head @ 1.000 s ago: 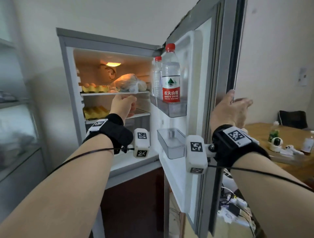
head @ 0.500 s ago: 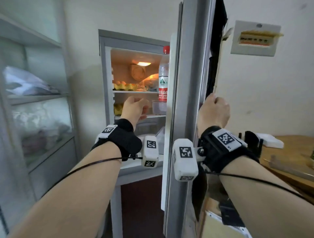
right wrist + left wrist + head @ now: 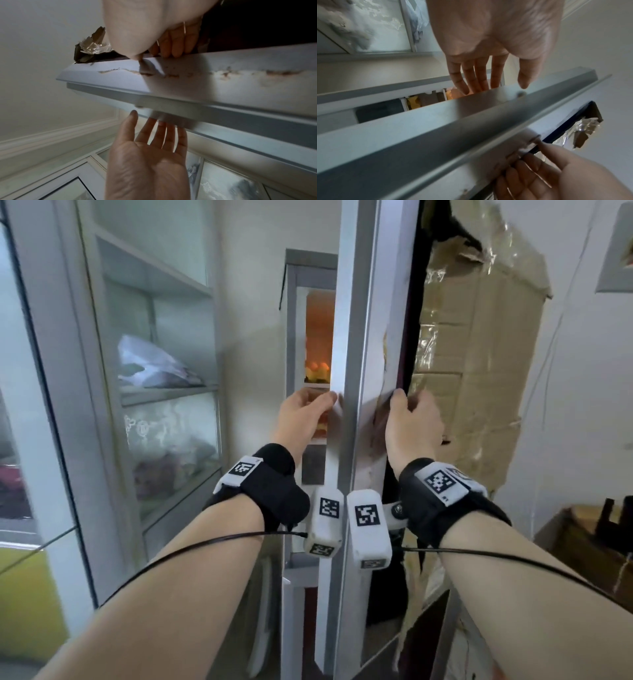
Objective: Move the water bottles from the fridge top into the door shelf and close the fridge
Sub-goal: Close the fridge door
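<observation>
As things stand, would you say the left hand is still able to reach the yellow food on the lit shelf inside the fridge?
Probably yes, but only just: the left hand is open in the narrow gap that the door leaves, with the yellow food just above and behind it. The gap looks barely hand-wide.

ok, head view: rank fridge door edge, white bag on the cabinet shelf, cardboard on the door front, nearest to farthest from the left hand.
1. Fridge door edge: touching the left hand, on its right.
2. Cardboard: right, past the door.
3. White bag: far left, on the shelf.

Two and three are close.
</observation>
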The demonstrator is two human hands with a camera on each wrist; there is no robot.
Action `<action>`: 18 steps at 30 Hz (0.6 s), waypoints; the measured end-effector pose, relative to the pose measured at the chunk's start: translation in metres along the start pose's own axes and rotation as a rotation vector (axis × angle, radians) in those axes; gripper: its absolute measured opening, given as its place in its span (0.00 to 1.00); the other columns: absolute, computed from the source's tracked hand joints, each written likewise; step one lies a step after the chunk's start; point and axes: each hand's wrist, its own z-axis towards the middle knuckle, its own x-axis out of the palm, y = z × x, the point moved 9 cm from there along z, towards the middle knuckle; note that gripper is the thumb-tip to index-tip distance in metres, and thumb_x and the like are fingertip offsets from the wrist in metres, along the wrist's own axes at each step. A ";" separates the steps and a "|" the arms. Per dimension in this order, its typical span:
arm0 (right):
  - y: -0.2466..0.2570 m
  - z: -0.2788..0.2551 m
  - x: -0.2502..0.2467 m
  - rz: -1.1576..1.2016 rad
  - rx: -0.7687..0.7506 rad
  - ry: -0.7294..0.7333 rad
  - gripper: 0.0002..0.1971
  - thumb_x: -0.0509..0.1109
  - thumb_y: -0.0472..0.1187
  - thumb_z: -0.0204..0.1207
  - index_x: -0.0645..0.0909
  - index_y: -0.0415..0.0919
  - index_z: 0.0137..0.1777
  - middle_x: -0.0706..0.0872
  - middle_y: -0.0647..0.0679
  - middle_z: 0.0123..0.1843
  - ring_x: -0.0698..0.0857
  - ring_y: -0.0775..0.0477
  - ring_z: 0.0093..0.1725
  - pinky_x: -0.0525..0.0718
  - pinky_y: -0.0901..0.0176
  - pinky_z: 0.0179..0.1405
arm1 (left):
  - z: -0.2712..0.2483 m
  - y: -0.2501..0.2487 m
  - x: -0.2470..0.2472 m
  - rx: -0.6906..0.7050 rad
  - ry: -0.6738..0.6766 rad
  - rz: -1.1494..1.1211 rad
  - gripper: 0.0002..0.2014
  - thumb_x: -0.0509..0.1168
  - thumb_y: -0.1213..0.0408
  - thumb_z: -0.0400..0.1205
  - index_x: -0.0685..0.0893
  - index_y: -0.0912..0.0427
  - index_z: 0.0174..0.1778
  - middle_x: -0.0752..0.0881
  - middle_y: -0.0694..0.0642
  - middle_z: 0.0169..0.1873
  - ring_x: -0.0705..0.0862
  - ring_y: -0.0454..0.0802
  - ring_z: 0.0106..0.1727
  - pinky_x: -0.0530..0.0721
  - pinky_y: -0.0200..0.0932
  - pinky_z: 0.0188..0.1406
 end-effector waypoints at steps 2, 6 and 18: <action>-0.001 0.007 0.023 -0.002 -0.036 0.018 0.21 0.57 0.51 0.85 0.76 0.33 0.64 0.85 0.38 0.60 0.81 0.37 0.58 0.72 0.52 0.52 | 0.017 0.007 -0.013 0.013 -0.016 0.001 0.09 0.67 0.55 0.80 0.81 0.55 0.50 0.85 0.56 0.47 0.84 0.53 0.50 0.85 0.53 0.60; -0.003 0.024 0.068 -0.029 -0.080 0.061 0.14 0.58 0.52 0.85 0.72 0.40 0.50 0.79 0.45 0.46 0.75 0.42 0.46 0.68 0.54 0.46 | 0.053 0.020 -0.033 0.009 -0.029 0.000 0.16 0.66 0.51 0.80 0.80 0.60 0.55 0.82 0.51 0.39 0.81 0.53 0.45 0.85 0.54 0.54; -0.011 0.082 0.158 -0.124 -0.169 0.066 0.12 0.61 0.49 0.83 0.74 0.42 0.44 0.80 0.48 0.43 0.76 0.44 0.46 0.69 0.55 0.45 | 0.137 0.064 -0.078 0.000 -0.175 0.066 0.14 0.67 0.48 0.78 0.79 0.55 0.49 0.84 0.50 0.47 0.82 0.47 0.47 0.83 0.45 0.52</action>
